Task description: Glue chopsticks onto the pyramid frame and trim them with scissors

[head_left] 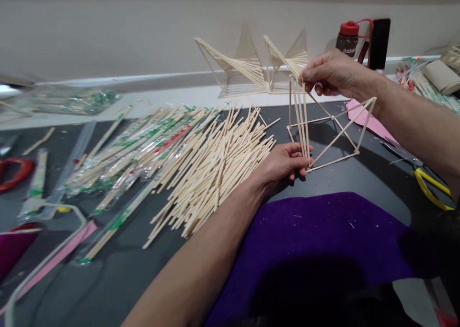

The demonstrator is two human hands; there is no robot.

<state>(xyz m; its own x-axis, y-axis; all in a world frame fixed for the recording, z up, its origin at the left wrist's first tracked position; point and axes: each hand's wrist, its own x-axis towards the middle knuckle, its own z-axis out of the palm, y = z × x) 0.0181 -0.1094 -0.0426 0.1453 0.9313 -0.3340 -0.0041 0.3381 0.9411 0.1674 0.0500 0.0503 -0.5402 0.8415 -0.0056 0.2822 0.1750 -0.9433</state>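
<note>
Stick frame (332,118) sits on the grey table (381,188), just right of the loose sticks (215,173), and my left hand (290,161) is clamped on its near lower corner. Up top, my right hand (328,72) has thumb and fingers pinched together on an upright stick (305,116); its tip vanishes behind them, so I can't tell how it meets the corner. My wrist hides the base of the bottle (347,41). Down low, purple cloth (305,221) sinks into shadow; at far left a red handle (25,171) is cut off.
</note>
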